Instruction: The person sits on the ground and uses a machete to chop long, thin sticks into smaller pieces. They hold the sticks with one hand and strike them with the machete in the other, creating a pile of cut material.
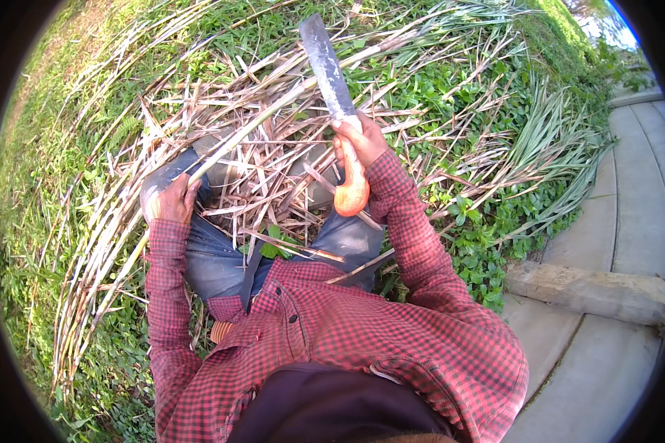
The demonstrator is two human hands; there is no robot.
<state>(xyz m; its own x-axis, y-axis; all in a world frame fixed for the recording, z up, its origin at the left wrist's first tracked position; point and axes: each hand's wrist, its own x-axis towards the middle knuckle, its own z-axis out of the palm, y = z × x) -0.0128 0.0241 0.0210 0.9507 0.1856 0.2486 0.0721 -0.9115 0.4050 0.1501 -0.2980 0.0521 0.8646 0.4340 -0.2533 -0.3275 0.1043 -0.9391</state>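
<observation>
My right hand [362,139] is wrapped round the orange handle of a machete [326,70]. Its worn grey blade points up and slightly left, over the stalks and raised off them. At the left, by my knee, my left hand [173,201] is closed round a long pale cane stalk [262,117]. That stalk runs up to the right, passing near the blade, and ends in green leaves at the top. Whether the blade touches the stalk I cannot tell. Dry strips of husk [262,173] lie heaped between my legs.
Several long stalks [100,288] lie along the left side on grass. Cut green leaves [547,148] spread at the right. Beyond them runs a curved concrete path [606,369], with a thick beam [591,292] across it.
</observation>
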